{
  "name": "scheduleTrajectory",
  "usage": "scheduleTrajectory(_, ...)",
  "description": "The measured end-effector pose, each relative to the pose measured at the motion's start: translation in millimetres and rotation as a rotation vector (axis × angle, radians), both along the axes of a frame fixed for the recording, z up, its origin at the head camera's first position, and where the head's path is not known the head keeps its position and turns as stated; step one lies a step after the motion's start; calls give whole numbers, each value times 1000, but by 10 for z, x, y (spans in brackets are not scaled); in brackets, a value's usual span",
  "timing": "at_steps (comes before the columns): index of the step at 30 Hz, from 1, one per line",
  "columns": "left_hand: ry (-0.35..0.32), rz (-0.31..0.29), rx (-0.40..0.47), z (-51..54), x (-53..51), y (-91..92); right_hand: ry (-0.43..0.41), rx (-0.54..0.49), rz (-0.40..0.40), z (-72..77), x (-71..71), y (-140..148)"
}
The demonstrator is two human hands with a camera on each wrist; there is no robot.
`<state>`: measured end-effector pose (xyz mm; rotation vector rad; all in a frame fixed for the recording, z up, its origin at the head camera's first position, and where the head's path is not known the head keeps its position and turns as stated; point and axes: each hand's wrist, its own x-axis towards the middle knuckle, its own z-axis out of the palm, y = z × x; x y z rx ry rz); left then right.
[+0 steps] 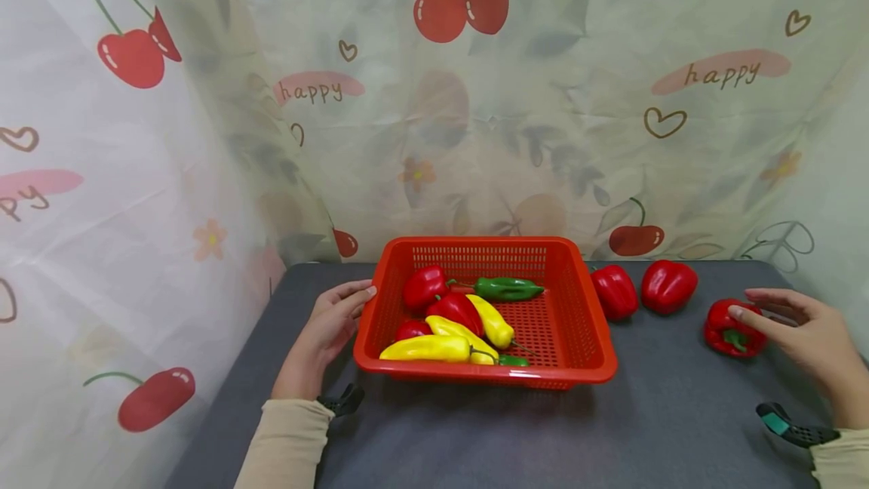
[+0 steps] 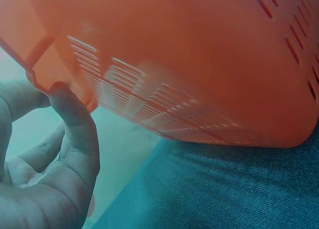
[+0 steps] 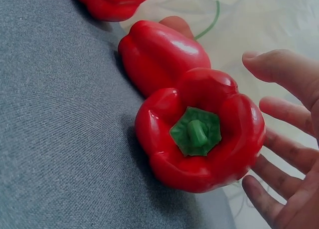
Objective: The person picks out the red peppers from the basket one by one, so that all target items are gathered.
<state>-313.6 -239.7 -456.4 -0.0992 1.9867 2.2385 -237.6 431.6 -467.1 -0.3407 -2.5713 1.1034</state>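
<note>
Basket [image 1: 485, 373] near the back edge of the table [image 1: 611, 429], room in front.
Head: inside, three red peppers [image 1: 424, 287], three yellow ones [image 1: 424, 349], two green ones [image 1: 509, 290]; outside, three reds [image 1: 668, 285]. Left wrist: your left hand [image 2: 65, 189] pinches the basket's rim. Right wrist: your right hand [image 3: 291, 151] spreads, ungripping, beside the rightmost pepper [image 3: 199, 131].

Cherry-print sheeting [image 1: 516, 149] walls this booth's table [image 1: 679, 406].

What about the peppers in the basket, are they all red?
No, the basket also holds yellow peppers and a long green pepper.
</note>
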Motion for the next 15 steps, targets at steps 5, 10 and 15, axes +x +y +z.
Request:
scheduleTrajectory(5, -1, 7, 0, -3, 24, -1, 20, 6, 9, 32, -8, -36)
scheduleTrajectory(10, -4, 10, 7, -7, 33, 5, 67, 5, 25, 104, -8, -101)
scheduleTrajectory(15, 3, 9, 28, 11, 22, 16, 75, 7, 51, 207, 9, -191)
